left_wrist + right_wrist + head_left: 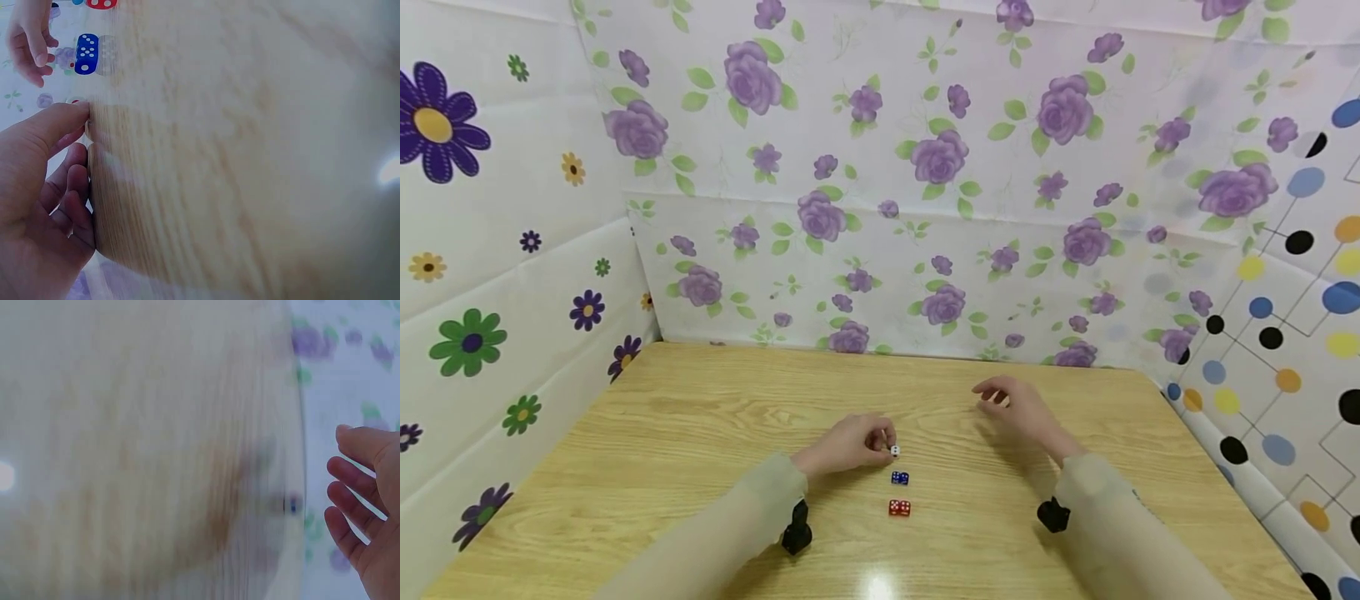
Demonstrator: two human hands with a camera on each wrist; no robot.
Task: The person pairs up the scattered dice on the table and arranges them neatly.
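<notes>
My left hand (852, 443) is low over the wooden table, its thumb and fingertips pinching a white die (895, 451). In the left wrist view the thumb of the left hand (47, 169) covers most of that die. Just nearer to me lie two blue dice (900, 478) side by side, and nearer still, two red dice (899, 507). Farther back and to the right, my right hand (1017, 407) is held above the table with loosely bent fingers and nothing in them. The right wrist view shows the same hand (369, 494) with fingers spread apart.
The wooden table (715, 417) runs back to a wall covering with purple roses (940, 158). Patterned sheets (512, 317) close off the left side, and a dotted one (1285, 333) the right. Each wrist wears a black device (797, 533).
</notes>
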